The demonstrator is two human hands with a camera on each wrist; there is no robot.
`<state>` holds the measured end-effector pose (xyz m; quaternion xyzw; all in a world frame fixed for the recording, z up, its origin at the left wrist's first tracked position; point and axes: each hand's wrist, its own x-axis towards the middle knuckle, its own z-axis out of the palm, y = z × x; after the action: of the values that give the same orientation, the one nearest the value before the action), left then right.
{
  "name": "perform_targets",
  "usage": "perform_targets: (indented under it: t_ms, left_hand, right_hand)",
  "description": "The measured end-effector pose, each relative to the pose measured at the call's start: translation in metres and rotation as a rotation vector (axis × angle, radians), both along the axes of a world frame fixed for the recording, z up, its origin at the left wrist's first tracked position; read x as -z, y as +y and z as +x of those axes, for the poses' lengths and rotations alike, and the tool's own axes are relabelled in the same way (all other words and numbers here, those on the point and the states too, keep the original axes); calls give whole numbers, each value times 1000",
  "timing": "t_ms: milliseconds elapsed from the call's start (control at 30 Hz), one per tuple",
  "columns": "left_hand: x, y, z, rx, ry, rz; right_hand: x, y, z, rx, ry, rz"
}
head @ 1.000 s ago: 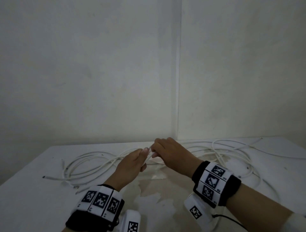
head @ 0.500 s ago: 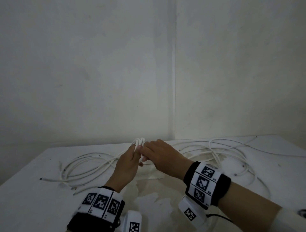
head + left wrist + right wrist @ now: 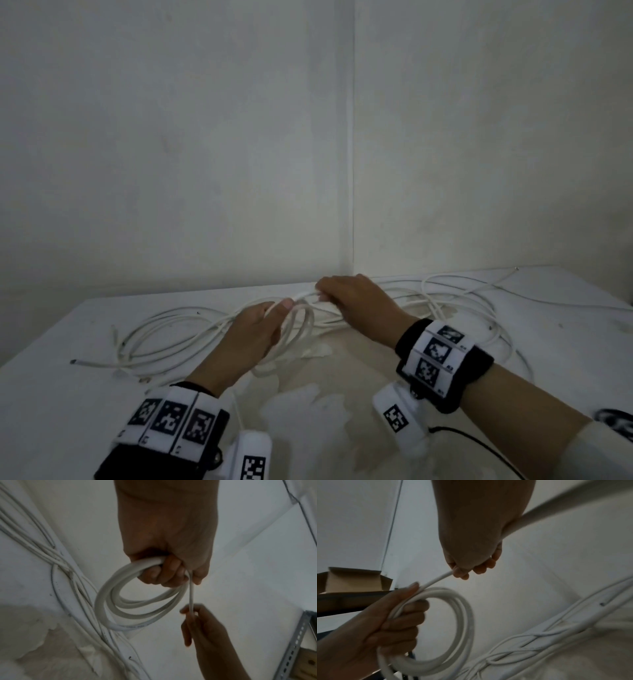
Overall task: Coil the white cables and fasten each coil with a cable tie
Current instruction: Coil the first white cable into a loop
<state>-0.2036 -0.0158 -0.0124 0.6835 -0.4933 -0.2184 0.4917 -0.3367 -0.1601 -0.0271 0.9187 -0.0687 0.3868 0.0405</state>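
Above the middle of the tabletop (image 3: 565, 342), toward its far edge, the left hand (image 3: 251, 337) grips a small coil (image 3: 137, 601) of white cable, while the right hand (image 3: 356, 301) pinches the strand running from it, loose cables (image 3: 164, 339) sprawling across the tabletop.

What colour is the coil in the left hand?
White; the coil shows best in the left wrist view.

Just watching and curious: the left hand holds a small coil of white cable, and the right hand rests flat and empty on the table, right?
Not quite. The left hand does hold the small coil of white cable, but the right hand pinches the cable's loose strand, as the left wrist view shows.
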Motion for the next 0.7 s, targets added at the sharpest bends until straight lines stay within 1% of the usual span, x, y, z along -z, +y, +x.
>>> perform_targets:
  t_ms: [67,133,200,267,300,333,367,433,467,500,533,600,667,700]
  left_hand:
    - [-2,3,7,-73,73,-32]
    - [-5,4,13,-147,163,-82]
    - [-10,5,16,-183,218,-141]
    - [-16,8,19,-219,267,-206]
    - [-19,10,21,-243,296,-241]
    - [-22,13,24,-273,331,-276]
    - [-25,16,27,-307,375,-310]
    - [-32,21,33,-356,434,-364]
    - [-34,23,36,-369,423,-366]
    - [-35,25,37,-374,391,-356]
    - [-35,26,37,-374,359,-346]
    - [-35,26,34,-360,324,-330]
    - [-34,24,29,-338,315,-304]
    - [-33,24,27,-328,320,-290]
  right_hand:
    - [-1,-9,-13,83,8,-56]
    - [1,-18,-23,186,59,-181]
    - [0,-25,-32,342,114,-230]
    - [-10,-27,-42,522,137,-192]
    - [-15,-25,-47,632,186,-169]
    - [-21,-26,-53,711,280,-134]
    - [-28,-27,-60,775,385,-9]
    - [-40,-33,-73,819,424,319]
    - [-43,-39,-77,803,364,450]
    - [-48,-43,-79,790,269,509]
    - [-52,-46,-79,784,198,502]
    - [-61,-46,-76,765,122,472]
    - [-68,-45,-73,750,109,452]
    - [-70,-45,-72,736,139,463]
